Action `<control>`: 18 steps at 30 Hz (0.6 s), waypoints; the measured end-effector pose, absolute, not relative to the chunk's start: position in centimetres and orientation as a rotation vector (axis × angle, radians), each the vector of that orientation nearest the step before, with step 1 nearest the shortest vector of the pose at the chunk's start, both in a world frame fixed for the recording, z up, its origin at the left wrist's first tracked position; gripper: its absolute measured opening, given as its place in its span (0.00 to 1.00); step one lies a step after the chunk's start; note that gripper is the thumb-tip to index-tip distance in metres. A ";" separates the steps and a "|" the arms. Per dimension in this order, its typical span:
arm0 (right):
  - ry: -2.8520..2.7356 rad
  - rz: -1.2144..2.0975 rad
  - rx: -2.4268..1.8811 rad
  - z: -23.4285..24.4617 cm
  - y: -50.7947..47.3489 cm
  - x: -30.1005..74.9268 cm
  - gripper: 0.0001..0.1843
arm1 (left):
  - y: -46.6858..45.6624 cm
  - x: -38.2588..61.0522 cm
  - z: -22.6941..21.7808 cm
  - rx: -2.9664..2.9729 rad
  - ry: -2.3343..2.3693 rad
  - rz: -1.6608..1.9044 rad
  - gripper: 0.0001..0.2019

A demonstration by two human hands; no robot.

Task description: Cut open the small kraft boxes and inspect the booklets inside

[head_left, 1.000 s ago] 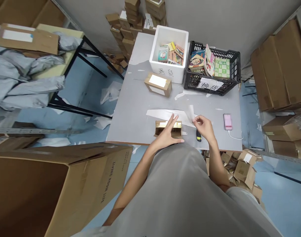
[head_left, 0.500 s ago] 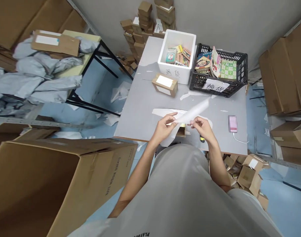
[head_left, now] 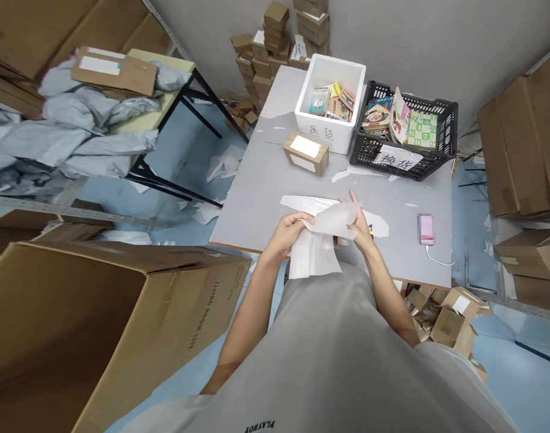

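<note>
A thin white sheet of packing foam or paper (head_left: 315,255) stretches between my hands at the table's front edge, one part hanging down towards my shirt. My left hand (head_left: 287,233) pinches its left side between thumb and fingers. At the other end, my right hand (head_left: 361,227) grips the sheet's right side, with a finger or two pointing up. Beneath the sheet, a small brown item is mostly covered. A flat white piece (head_left: 304,203) lies on the table just beyond my hands. A yellow and black object (head_left: 371,230) shows in part beside my right hand.
On the grey table (head_left: 256,192) stand a taped carton (head_left: 305,154), a white foam box (head_left: 326,135) and a black crate (head_left: 403,157), both holding books. A phone (head_left: 426,228) with a cable lies at right. A large open carton (head_left: 180,325) stands left; small boxes (head_left: 455,313) pile below right.
The white sheet has swung from a raised, slanting position to a lower one, its loose part now hanging down. My right hand has moved slightly left and turned; the view has shifted a little.
</note>
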State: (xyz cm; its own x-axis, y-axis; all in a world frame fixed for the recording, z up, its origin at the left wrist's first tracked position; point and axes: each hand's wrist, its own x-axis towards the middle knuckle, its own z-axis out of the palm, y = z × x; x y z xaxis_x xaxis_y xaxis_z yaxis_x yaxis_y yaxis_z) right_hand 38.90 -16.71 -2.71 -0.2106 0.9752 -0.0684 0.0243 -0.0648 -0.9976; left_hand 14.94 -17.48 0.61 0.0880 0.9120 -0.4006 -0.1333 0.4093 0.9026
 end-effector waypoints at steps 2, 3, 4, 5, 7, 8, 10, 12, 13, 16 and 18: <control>-1.455 1.373 -1.075 -2.1 -17.6 38.0 0.58 | -17.5 15.2 0.1 0.738 1.263 0.923 0.14; -1.531 1.348 -1.051 -1.8 -18.1 37.5 0.56 | -17.5 15.3 -0.2 0.694 1.274 0.942 0.17; -1.620 1.316 -1.047 -1.6 -18.6 37.0 0.54 | -17.6 15.5 -0.5 0.660 1.275 0.970 0.19; -1.710 1.270 -1.064 -1.5 -19.1 36.6 0.53 | -17.7 15.7 -0.8 0.641 1.267 0.999 0.22; -1.842 1.153 -1.137 -1.7 -20.0 35.8 0.44 | -18.0 16.1 -1.3 0.647 1.231 1.029 0.24; -1.863 1.101 -1.178 -1.9 -20.3 35.6 0.37 | -18.2 16.2 -1.6 0.668 1.209 1.029 0.25; -1.816 1.035 -1.248 -2.7 -20.8 35.8 0.23 | -18.6 16.6 -2.1 0.739 1.168 1.000 0.26; -1.711 0.999 -1.310 -3.3 -20.9 36.5 0.17 | -19.2 16.7 -2.8 0.827 1.128 0.951 0.28; -1.659 0.983 -1.343 -3.6 -20.9 37.0 0.16 | -19.5 16.6 -3.2 0.882 1.120 0.927 0.29; -1.536 0.907 -1.453 -3.8 -20.6 38.7 0.13 | -20.3 16.0 -4.4 1.179 1.264 0.832 0.26; -1.492 0.847 -1.540 -3.7 -20.4 39.4 0.13 | -20.8 15.4 -5.3 1.471 1.455 0.697 0.21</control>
